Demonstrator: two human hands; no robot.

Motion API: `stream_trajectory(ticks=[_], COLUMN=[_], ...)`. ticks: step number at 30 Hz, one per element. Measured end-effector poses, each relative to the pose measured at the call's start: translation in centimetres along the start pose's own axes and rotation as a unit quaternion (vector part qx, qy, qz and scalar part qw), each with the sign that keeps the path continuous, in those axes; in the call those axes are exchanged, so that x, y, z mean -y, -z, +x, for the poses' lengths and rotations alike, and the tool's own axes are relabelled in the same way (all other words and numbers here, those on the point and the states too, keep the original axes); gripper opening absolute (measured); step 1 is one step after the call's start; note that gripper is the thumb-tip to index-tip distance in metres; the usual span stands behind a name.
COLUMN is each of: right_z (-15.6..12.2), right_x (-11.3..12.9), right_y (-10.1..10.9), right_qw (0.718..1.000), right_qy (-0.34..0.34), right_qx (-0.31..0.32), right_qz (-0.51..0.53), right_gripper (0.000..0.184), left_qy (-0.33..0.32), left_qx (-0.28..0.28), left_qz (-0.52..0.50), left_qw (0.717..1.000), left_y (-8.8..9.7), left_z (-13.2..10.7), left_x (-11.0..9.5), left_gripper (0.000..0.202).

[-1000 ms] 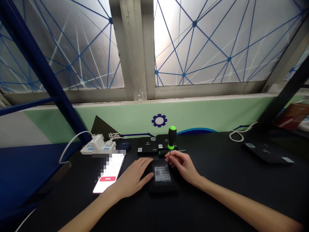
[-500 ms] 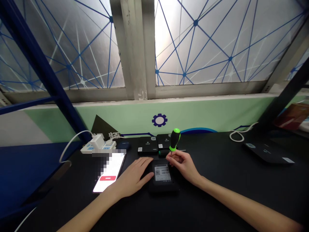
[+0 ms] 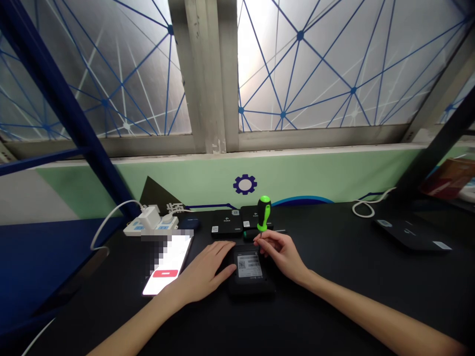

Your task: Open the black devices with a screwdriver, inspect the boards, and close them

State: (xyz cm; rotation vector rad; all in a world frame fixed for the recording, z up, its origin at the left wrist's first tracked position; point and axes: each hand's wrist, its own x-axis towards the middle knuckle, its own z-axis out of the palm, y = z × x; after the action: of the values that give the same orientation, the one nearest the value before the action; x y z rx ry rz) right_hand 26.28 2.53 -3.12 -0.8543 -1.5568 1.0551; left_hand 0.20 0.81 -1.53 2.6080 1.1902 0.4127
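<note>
A black box-like device point(image 3: 252, 286) with a white printed label lies on the black table in front of me. My left hand point(image 3: 213, 267) rests flat along its left side, fingers stretched out, thumb at the label's edge. At the device's upper right corner, my right hand point(image 3: 278, 251) pinches the shaft of a screwdriver point(image 3: 263, 213) with a black and bright green handle. The screwdriver stands nearly upright, handle up; its tip is hidden by the fingers. Just behind lies a second screwdriver point(image 3: 251, 234) with a dark green handle, partly covered by the first.
Two black boxes point(image 3: 226, 223) with stickers stand at the back. A lit phone point(image 3: 168, 267) lies to the left, before a white power strip point(image 3: 151, 226) with a charger. Farther right are another flat black device point(image 3: 410, 236) and a white cable point(image 3: 363, 208).
The screwdriver's handle has turned and swung slightly left, now closer to upright. Both hands stay in nearly the same places, and the labelled device has not moved.
</note>
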Motion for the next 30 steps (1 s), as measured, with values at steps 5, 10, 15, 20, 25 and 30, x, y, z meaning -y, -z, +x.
stream_trajectory(ticks=[5,10,15,20,25,30], right_z=[0.11,0.32,0.28,0.28,0.23,0.14], right_x=[-0.09,-0.58,-0.68,-0.41,-0.08,0.06], right_y=[0.05,0.01,-0.06,-0.11,0.03,0.04], right_qw=[1.0,0.999,0.996,0.998,1.0,0.999], right_qy=[-0.003,-0.028,-0.055,-0.036,0.015,0.024], right_qx=[0.014,-0.006,-0.028,-0.025,-0.001,0.02], right_qz=[-0.019,0.017,0.056,0.034,-0.022,-0.039], right_gripper=[0.027,0.028,0.036,0.029,0.025,0.026], left_qy=[-0.001,0.007,0.004,-0.003,-0.002,-0.007], left_qx=[-0.006,-0.003,-0.007,-0.014,-0.014,-0.017], left_qz=[-0.001,-0.004,-0.007,-0.01,-0.007,-0.007], left_qw=[1.0,1.0,1.0,1.0,1.0,1.0], left_y=[-0.01,0.03,0.06,-0.04,-0.05,-0.09], left_z=[0.0,-0.01,0.01,0.01,-0.03,0.0], left_x=[-0.06,-0.11,-0.12,-0.02,-0.04,0.01], left_gripper=[0.049,0.049,0.049,0.049,0.049,0.049])
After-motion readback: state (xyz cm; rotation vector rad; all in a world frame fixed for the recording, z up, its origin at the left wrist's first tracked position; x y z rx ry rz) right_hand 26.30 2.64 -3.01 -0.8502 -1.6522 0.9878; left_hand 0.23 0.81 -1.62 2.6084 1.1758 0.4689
